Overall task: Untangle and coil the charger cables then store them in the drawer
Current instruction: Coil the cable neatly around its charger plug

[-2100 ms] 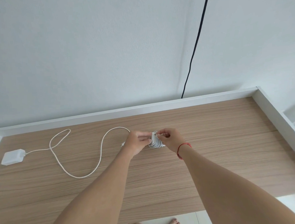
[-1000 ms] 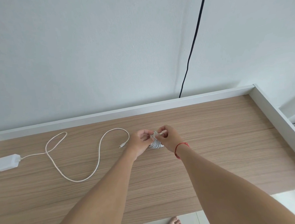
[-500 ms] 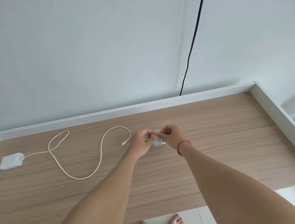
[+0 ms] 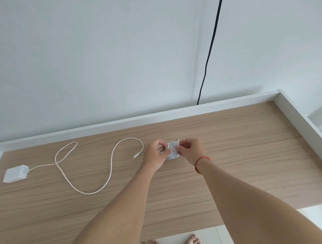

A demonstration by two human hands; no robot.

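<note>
1. Centre of the desk: the left hand [image 4: 157, 154] grips a coiled cable [image 4: 172, 152] with curled fingers. The right hand [image 4: 190, 151] pinches the same bundle from three o'clock, beside the connector [image 4: 177, 139] that sticks out at the top.
2. The step in hand appears to be securing this first coil, with the tail end being tucked or wound so the loops stay together.
3. The next move, by that reading, calls for a firm hold by the left hand while the right seats the free end. If the pinch slackens, the stiff white loops are likely to spring apart.
4. A red string [image 4: 199, 163] circles the right wrist.
5. At nine o'clock from the hands, a loose cable [image 4: 110, 172] snakes in open curves across the desk [image 4: 250, 164]. Its plug [image 4: 135, 156] lies just beside the left hand, and its far end meets a white charger brick [image 4: 15, 173] near the desk's left edge. It crosses over itself once and is not yet coiled.
6. No drawer shows in this view, nor any other container, so nothing is stored yet.
7. At twelve o'clock, a black cord [image 4: 211, 46] runs down the wall [image 4: 98, 60] behind the desk's raised white rim [image 4: 294, 116].
8. At six o'clock, bare feet [image 4: 192, 241] stand on the floor.
</note>
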